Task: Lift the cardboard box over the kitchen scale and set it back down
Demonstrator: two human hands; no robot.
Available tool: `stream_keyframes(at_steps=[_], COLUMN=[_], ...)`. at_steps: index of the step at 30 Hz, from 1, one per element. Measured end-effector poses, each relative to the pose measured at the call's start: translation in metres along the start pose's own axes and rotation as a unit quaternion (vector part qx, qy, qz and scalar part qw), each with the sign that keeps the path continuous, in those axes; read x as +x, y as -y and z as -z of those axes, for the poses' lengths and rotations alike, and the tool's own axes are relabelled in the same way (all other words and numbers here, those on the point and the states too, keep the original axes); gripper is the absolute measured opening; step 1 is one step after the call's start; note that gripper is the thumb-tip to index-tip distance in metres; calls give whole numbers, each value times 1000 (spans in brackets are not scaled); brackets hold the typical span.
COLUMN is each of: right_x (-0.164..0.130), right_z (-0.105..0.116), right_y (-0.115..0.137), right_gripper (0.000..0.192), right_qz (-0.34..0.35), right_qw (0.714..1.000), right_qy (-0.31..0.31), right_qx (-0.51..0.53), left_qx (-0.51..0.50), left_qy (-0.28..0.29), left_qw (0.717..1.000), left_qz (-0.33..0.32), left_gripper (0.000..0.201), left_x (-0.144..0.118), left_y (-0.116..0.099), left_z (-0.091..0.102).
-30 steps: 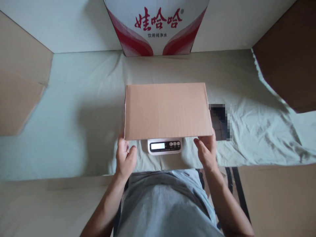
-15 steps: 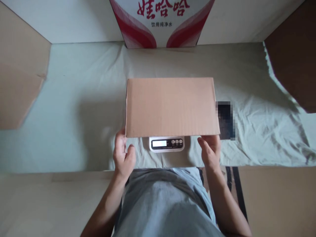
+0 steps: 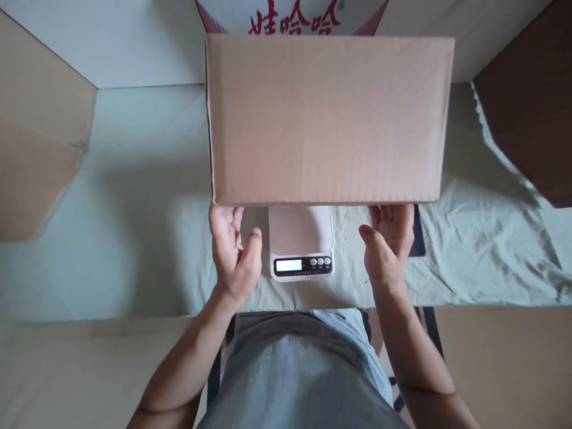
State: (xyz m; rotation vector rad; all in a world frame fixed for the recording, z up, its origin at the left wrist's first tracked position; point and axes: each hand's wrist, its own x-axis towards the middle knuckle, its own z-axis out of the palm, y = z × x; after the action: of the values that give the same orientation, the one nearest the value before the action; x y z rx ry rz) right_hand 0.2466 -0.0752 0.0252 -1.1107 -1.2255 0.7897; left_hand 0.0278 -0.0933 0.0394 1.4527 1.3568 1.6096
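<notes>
A brown cardboard box [image 3: 328, 119] is held up in the air above the table, its plain face toward me. My left hand [image 3: 235, 250] supports it at the lower left, fingers reaching under the bottom edge and thumb off to the side. At the lower right my right hand [image 3: 388, 244] does the same, with its fingertips hidden beneath the box. Below and between my hands lies a white digital scale [image 3: 300, 235] with a lit display and several buttons; its far part is covered from view by the box.
Green cloth [image 3: 147, 149] covers the table. A dark flat object [image 3: 418, 235] lies partly hidden beyond my right hand. Cardboard panels stand at left [image 3: 40, 137] and right [image 3: 531, 113]. At the back is a white and red printed carton [image 3: 292, 16].
The box has risen off the scale toward the camera and away from me, looking larger and uncovering more of the scale. Both hands have moved up with it.
</notes>
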Motion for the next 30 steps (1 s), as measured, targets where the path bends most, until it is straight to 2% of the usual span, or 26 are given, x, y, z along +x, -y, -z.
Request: stream_keyframes(at_steps=[4,7,14,20,23,26,30], right_x=[29,37,42,45,44,44,49], right_z=[-8,-13,-19,-16,-14,-12,-12], right_y=[-22,-39,-63,-72,-75,-79,-86], right_gripper=[53,56,60,58,60,65,69], right_qz=[-10,-30,-68,-98,-102,-96,-93], right_qw=[1000,999,996,993,994,995,995], right_qy=[14,15,38,62,49,29,20], right_qx=[0,7,42,26,8,6,14], left_qx=[-12,-21,-24,4,36,59,64], left_qy=[10,14,14,19,-1,-11,-8], left_qw=[1000,999,998,997,996,994,994], left_qz=[4,22,63,79,83,88,91], left_gripper=[38,41,51,50,52,63,76], left_x=[33,43,42,40,34,29,36], left_y=[21,40,70,96,109,119,126], left_z=[-12,-18,-20,-19,-13,-3,6])
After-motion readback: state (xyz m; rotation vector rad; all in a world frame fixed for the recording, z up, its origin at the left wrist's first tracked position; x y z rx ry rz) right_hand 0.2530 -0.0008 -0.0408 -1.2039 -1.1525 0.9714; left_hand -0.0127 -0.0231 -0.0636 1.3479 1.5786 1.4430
